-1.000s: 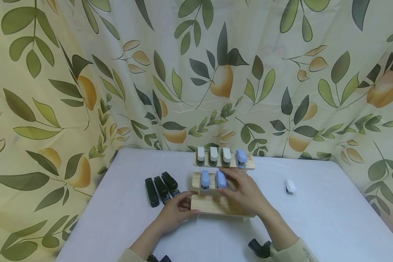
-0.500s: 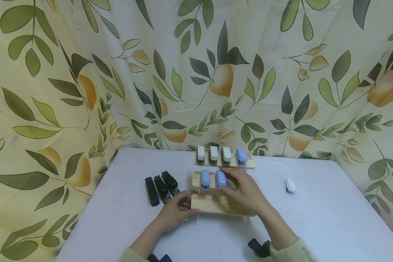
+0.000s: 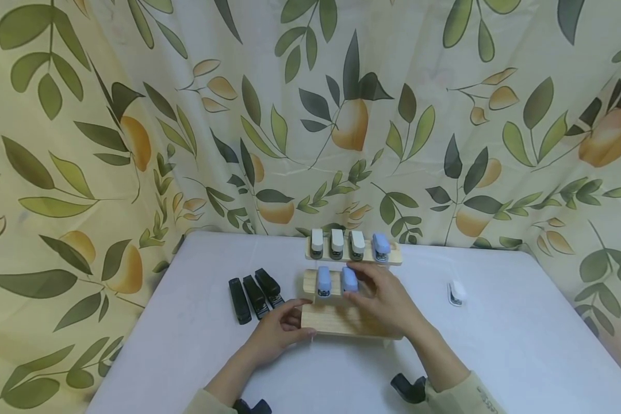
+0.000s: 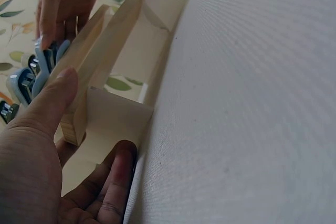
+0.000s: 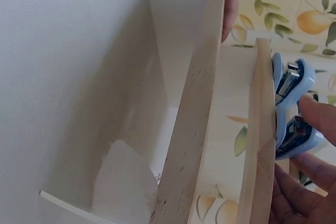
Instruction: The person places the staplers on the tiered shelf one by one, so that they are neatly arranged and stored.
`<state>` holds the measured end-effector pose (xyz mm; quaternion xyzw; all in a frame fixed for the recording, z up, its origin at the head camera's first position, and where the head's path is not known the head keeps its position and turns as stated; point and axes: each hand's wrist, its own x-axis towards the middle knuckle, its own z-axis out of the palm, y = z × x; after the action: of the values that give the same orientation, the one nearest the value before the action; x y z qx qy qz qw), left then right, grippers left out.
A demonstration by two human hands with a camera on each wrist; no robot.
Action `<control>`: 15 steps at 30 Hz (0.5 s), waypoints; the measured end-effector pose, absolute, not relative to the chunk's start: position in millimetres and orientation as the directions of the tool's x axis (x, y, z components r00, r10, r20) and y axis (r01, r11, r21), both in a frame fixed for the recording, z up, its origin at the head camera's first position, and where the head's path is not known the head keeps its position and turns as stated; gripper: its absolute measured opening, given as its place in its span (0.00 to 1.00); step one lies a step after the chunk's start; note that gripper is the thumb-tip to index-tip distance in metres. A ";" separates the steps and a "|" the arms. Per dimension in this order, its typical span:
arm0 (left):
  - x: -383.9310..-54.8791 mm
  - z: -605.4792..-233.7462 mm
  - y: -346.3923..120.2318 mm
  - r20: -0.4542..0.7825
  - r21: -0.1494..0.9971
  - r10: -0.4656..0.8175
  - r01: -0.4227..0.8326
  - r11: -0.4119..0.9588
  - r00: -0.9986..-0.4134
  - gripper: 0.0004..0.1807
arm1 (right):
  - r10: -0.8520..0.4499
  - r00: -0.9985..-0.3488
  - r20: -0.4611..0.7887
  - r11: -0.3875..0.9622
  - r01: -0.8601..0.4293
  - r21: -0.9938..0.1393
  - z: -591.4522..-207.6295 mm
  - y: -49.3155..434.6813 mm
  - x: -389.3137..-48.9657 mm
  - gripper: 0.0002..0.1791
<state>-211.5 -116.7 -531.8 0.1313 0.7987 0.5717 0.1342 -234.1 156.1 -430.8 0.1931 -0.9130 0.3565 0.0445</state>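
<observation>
L hand (image 3: 279, 332) curled round wooden rack (image 3: 341, 321)'s L edge, R hand (image 3: 385, 294) pinching mid-tier R blue stapler (image 3: 349, 279), wide gap R to white stapler (image 3: 457, 292).

In the head view, right fingers (image 3: 368, 270) partly hide the middle shelf (image 3: 310, 283).

khaki sleeves (image 3: 452, 395) | dark right-sleeve marking (image 3: 485, 399) | black wrist-worn devices (image 3: 411, 389)

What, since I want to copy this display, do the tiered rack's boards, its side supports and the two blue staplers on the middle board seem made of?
Boards: pale wood, seemingly unpainted; grain and flecks show.
Side supports: perhaps plastic or acrylic, smooth and whitish, no visible grain.
Blue staplers: probably glossy plastic shells, evenly coloured with highlights; silvery parts inside look like metal.
</observation>
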 end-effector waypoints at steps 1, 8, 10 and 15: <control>-211.6 -531.8 -116.7 -0.063 0.949 0.364 0.057 0.310 -0.929 0.33 | -0.320 -0.921 0.220 0.673 -0.385 -0.632 -430.6 155.9 -233.9 0.33; -211.8 -532.6 -116.2 -0.063 0.947 0.366 0.060 0.316 -0.929 0.33 | -0.312 -0.924 0.221 0.675 -0.379 -0.633 -429.5 155.5 -232.1 0.33; -211.9 -532.8 -116.1 -0.064 0.947 0.364 0.058 0.316 -0.929 0.33 | -0.311 -0.925 0.220 0.674 -0.377 -0.636 -429.0 155.4 -231.4 0.33; -212.2 -533.7 -115.8 -0.068 0.947 0.357 0.053 0.318 -0.931 0.34 | -0.310 -0.926 0.216 0.678 -0.374 -0.633 -427.3 156.4 -229.7 0.33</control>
<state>-212.2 -115.8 -533.7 0.1280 0.8007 0.5698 0.1338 -229.7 156.4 -427.3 0.1870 -0.9147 0.3553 0.0453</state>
